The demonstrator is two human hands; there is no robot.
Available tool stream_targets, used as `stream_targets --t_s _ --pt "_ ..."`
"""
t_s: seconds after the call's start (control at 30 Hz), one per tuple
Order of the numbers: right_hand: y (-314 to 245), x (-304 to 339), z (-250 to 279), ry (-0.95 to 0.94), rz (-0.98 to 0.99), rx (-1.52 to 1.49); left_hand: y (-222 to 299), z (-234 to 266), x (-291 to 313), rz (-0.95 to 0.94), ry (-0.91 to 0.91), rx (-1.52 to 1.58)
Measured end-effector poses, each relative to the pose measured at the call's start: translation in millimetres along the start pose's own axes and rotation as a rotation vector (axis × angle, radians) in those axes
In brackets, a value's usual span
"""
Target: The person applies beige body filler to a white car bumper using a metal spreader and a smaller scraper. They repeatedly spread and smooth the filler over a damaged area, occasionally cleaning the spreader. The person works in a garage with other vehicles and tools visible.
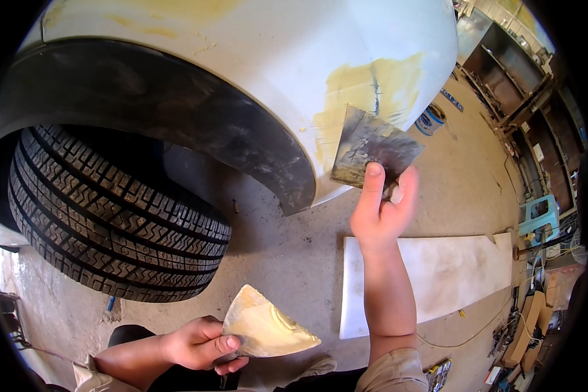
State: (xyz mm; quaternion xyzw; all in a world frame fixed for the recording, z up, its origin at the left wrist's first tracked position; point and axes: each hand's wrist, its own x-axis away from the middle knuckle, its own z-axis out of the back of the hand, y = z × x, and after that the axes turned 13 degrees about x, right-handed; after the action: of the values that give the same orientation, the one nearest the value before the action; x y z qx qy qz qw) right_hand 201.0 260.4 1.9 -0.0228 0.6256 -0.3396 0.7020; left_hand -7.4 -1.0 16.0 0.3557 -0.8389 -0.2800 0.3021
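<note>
My right hand (384, 208) grips a thin, dark, flat spreader (375, 147), thumb on its near face. The spreader's upper edge lies over or against a patch of yellow filler (398, 85) on the white car body panel (274, 59); I cannot tell whether it touches. A dark crack or seam runs down through that patch. Low in the view, my left hand (206, 344) holds a flat, roughly triangular mixing board (261, 323) by its left corner. Yellow filler coats the board, with a thicker ridge along its right side.
Left of me are a black wheel-arch trim (176, 98) and a turned tyre (111, 215). A white panel (444, 274) lies on the floor beneath my right forearm. Beyond it are a tin (430, 119), a light-blue stool (539, 217) and cluttered shelves (513, 72).
</note>
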Motion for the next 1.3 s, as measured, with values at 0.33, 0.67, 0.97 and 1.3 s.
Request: stream_targets --t_s 0.33,0.67,0.97,1.3 --pt "6.4 -5.8 5.8 0.018 -0.133 -0.046 2.7 -9.7 -3.4 -0.033 0.068 0.055" --pt "23.6 -14.1 18.4 -0.050 -0.304 -0.100 1.5 -8.4 -7.7 0.011 0.040 0.008" --pt "47.1 -29.1 24.2 -0.093 -0.452 -0.202 -10.8 0.7 -6.5 -0.007 0.043 0.059" --pt "24.7 22.5 43.6 -0.268 -0.730 -1.311 -4.4 4.0 -10.3 -0.027 0.005 0.041"
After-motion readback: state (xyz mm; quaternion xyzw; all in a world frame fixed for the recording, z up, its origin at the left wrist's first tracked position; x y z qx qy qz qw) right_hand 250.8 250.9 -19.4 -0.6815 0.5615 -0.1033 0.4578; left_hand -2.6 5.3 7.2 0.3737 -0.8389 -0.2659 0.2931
